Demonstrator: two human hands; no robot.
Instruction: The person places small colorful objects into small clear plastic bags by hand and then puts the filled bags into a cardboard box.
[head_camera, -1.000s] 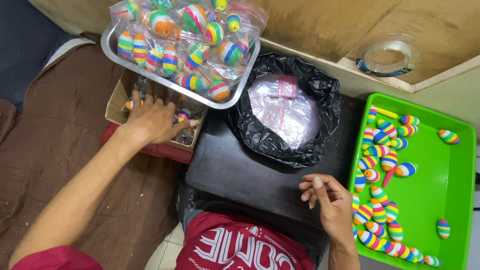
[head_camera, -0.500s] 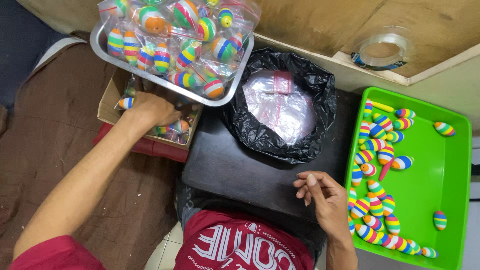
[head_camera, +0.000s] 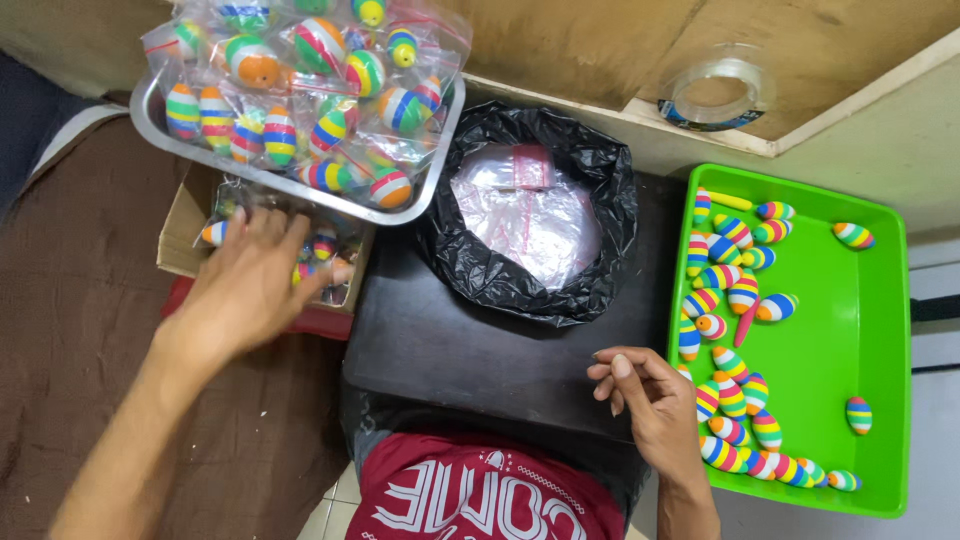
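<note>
Head view: your left hand (head_camera: 245, 290), fingers spread open, reaches into the cardboard box (head_camera: 185, 225) of bagged striped toys (head_camera: 325, 243) at left of frame, beneath the metal tray (head_camera: 290, 185) piled with more bags. Your right hand (head_camera: 655, 405), loosely curled and holding nothing, rests at lower centre-right on the dark stool (head_camera: 480, 350), just beside the green tray (head_camera: 870, 330) of loose striped toys. A black bag (head_camera: 600, 180) of clear pouches sits between.

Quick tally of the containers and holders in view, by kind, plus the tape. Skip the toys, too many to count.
Metal tray: 1
Green plastic tray: 1
Cardboard box: 1
Black bag of clear pouches: 1
Tape roll: 1
Total: 5

Left hand is in the cardboard box; right hand rests by the green tray, holding nothing visible.
</note>
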